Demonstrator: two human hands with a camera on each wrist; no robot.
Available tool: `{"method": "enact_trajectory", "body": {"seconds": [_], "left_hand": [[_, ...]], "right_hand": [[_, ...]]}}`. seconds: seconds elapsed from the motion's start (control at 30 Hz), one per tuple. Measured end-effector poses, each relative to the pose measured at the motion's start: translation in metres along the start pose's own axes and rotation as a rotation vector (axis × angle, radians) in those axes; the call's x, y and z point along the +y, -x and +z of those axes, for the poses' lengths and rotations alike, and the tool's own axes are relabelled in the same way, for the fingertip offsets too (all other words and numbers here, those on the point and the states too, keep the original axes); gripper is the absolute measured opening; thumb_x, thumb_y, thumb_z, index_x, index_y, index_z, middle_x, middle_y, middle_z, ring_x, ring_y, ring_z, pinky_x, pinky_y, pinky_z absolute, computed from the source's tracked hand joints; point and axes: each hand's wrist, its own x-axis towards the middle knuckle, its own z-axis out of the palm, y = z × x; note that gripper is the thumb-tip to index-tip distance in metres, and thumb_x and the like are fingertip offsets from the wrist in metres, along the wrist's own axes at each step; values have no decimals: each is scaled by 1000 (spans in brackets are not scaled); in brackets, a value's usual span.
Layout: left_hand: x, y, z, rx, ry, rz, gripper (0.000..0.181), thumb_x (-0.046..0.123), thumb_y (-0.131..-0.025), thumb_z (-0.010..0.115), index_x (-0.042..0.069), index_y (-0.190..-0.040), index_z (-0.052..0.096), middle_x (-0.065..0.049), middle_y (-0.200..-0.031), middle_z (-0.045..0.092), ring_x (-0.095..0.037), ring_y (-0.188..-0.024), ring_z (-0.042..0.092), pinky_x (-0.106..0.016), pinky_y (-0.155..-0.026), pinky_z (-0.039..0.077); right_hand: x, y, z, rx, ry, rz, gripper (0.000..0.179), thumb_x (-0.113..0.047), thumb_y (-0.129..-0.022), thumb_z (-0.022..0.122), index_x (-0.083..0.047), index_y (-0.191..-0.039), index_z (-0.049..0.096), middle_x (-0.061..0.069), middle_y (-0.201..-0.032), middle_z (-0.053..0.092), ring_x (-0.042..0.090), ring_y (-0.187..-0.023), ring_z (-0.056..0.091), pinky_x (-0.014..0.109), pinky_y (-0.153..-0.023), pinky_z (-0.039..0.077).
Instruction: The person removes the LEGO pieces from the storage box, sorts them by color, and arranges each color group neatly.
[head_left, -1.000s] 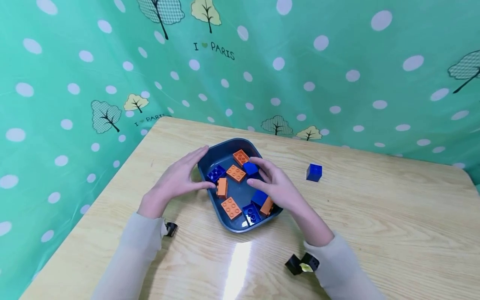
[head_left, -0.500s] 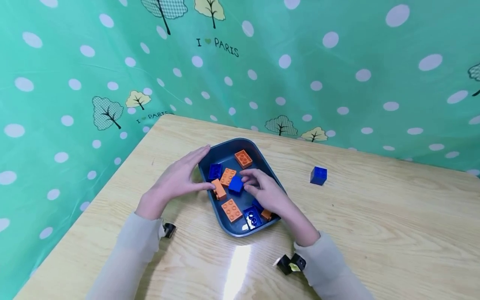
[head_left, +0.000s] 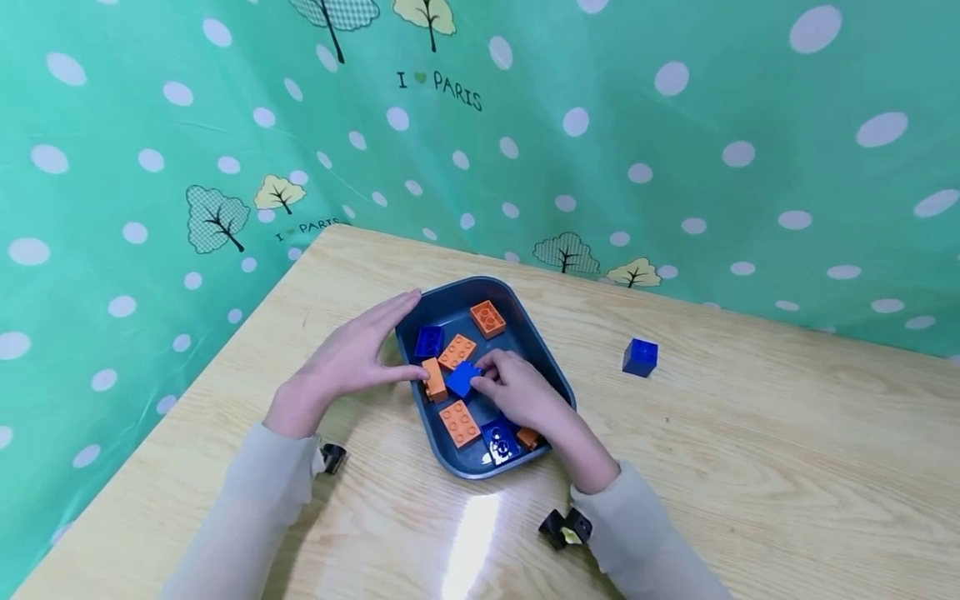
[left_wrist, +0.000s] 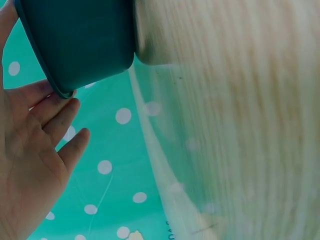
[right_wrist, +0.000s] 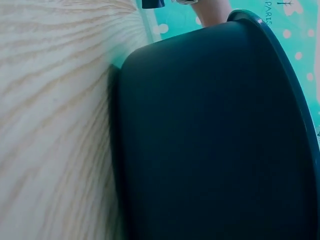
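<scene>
In the head view a dark blue tray (head_left: 558, 379) holds several orange and blue toy building bricks. My left hand (head_left: 345, 354) spans its left corner, fingers along the outer rim and thumb over the edge, by an upright orange brick (head_left: 434, 380). The left wrist view shows the fingertips of the left hand (left_wrist: 37, 145) against the tray's rim (left_wrist: 62, 94). My right hand (head_left: 517, 387) reaches inside and pinches a blue brick (head_left: 462, 379) between thumb and fingers, near a studded orange brick (head_left: 457, 352). In the right wrist view the tray's wall (right_wrist: 215, 135) hides that hand.
A lone blue brick (head_left: 640, 357) stands on the wooden table (head_left: 750, 467), right of the tray. Behind the table hangs a green polka-dot cloth (head_left: 525, 108). In the tray lie another orange brick (head_left: 488, 319) and a blue brick (head_left: 430, 342).
My right hand has moved left and toward me inside the tray, carrying the blue brick beside the orange ones. The upright orange brick has shifted slightly. The left hand stays at the rim.
</scene>
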Motion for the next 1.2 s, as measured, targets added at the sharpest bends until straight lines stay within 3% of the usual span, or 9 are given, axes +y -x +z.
{"method": "enact_trajectory", "body": {"seconds": [0.33, 0.57, 0.77, 1.07, 1.2], "left_hand": [[3, -11, -3, -8, -6, 37, 110, 68, -77, 73, 19, -161, 20, -7, -167, 24, -31, -153, 27, -54, -122, 31], [4, -12, -1, -13, 0, 27, 111, 68, -76, 73, 18, -160, 21, -10, -166, 25, -33, -152, 27, -55, -122, 30], [6, -10, 3, -20, 6, 18, 111, 69, -76, 72, 18, -161, 21, -10, -166, 24, -33, -152, 27, -56, -121, 31], [5, -7, 2, -31, -16, -17, 112, 69, -76, 72, 19, -161, 19, -9, -167, 23, -35, -152, 26, -58, -120, 31], [3, -3, 0, -43, -20, -38, 112, 70, -76, 71, 20, -161, 19, -8, -167, 22, -35, -152, 25, -59, -119, 32]], "right_hand": [[-1, 3, -11, 19, -97, -15, 12, -18, -96, 67, -14, -107, 63, 6, -107, 68, 18, -95, 64, 35, -86, 56], [1, 6, -15, 93, -224, -47, 30, -9, -88, 76, -11, -115, 63, 8, -116, 68, 22, -104, 67, 38, -95, 57], [1, 13, -22, 159, -263, -89, 39, -6, -86, 77, -8, -123, 64, 10, -120, 69, 25, -112, 68, 37, -100, 57], [3, 37, -70, 255, -350, -183, 38, -1, -87, 74, -5, -124, 67, 16, -126, 67, 30, -119, 65, 43, -105, 53], [13, 49, -96, 329, -376, -197, 41, 2, -86, 74, 0, -126, 65, 20, -128, 65, 33, -121, 64, 37, -105, 52]]}}
